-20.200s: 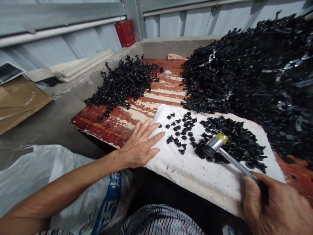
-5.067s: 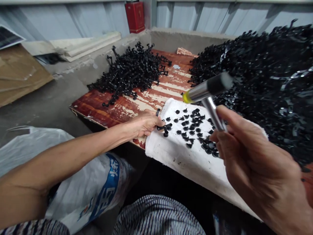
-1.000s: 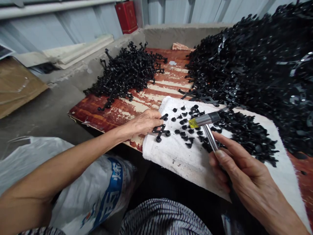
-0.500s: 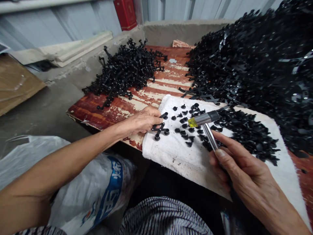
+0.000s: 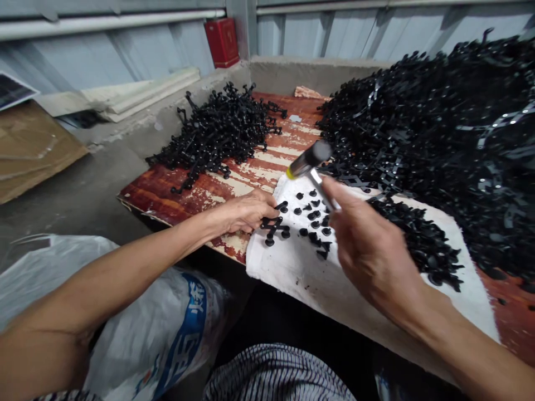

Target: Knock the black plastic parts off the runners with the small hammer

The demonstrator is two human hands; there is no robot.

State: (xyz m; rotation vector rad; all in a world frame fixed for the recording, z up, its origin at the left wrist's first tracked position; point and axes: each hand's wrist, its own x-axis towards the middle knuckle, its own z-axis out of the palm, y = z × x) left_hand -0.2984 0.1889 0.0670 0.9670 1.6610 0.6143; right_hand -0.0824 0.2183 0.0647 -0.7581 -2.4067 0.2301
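Note:
My left hand is closed on a black linkage piece, a crossed set of flat arms with round feet, at the left edge of a white cloth. My right hand grips a small mallet by its metal handle. The mallet's head, slightly blurred, is raised above the cloth's far edge, its yellow face angled down toward the linkage piece and apart from it. Loose black suction-cup-like caps are scattered on the cloth between my hands. My right hand hides some of them.
A heap of black linkage pieces with round feet lies at the back left of the worn red board. A much larger pile of black strips rises at the right. More black caps are heaped on the cloth. A white plastic bag stands below left.
My right hand has lifted the mallet up and to the left, from over the caps to the cloth's far edge. My left hand keeps its hold on the linkage piece. The view has tilted slightly up.

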